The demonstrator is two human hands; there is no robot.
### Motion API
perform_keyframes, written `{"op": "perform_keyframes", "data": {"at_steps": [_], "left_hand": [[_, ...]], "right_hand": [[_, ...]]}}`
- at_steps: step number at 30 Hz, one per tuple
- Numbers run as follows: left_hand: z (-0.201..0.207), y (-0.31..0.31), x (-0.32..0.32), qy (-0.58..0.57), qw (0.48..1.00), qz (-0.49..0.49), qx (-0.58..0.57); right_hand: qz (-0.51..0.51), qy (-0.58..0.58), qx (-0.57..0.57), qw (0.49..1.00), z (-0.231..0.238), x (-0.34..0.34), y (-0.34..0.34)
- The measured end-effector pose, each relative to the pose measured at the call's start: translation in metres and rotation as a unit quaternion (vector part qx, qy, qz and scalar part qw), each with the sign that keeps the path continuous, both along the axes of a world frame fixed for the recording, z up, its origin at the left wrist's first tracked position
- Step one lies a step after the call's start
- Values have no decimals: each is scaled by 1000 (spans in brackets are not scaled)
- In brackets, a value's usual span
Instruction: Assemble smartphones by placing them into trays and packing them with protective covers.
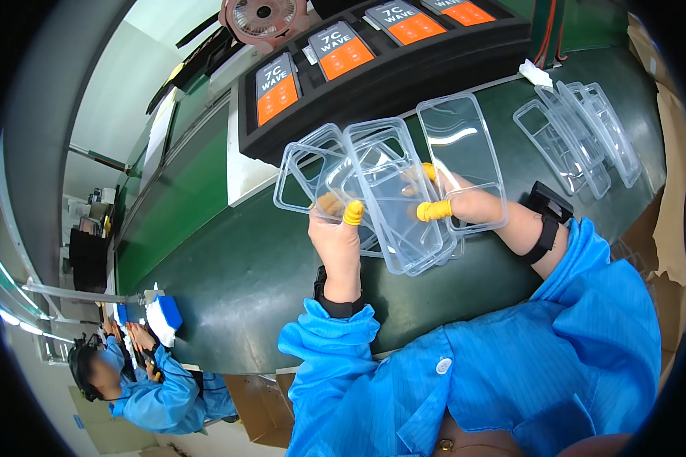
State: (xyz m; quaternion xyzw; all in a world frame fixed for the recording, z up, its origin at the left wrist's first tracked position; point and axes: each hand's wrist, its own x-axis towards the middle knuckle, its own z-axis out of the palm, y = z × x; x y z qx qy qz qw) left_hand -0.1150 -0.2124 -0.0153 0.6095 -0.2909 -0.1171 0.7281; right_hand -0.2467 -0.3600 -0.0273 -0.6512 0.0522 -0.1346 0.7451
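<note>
Several clear plastic blister trays [392, 202], shallow and rectangular with rounded corners, are fanned out in front of me above the green table. My left hand [337, 236] grips their left side, its thumb in a yellow finger cot and its fingers partly seen through the plastic. From the right, my right hand [465, 202] closes on the stack's right edge, with yellow cots on thumb and finger. One clear tray [459, 133] stands up at that hand, overlapping it; whether the hand grips this one too is hard to see.
More clear trays [579, 141] lie stacked at the right on the green table [229, 305]. Behind stands a black foam holder [389, 84] with several grey-and-orange phone-shaped pieces [341, 49]. A fan [263, 19] is at the back. A person in blue [156, 392] works at the lower left.
</note>
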Motion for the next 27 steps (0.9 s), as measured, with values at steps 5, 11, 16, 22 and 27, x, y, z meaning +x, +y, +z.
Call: {"op": "perform_keyframes", "data": {"at_steps": [5,11,16,22,27], "left_hand": [[-2,5,6,179,982,-15,-63],[5,16,29,131,989,68,-19],[25,44,57,-30,968,249,-17],[52,125,93,-46,964,257,47],[26,131,95,-198,841,75,498]], "right_hand": [[40,-22,162,986,-5,-4,-11],[-1,-39,378,925,-8,-2,-22],[-12,-100,425,900,-6,-5,-35],[-46,-73,292,952,-4,-2,-43],[-49,15,145,988,-1,5,-34]]}}
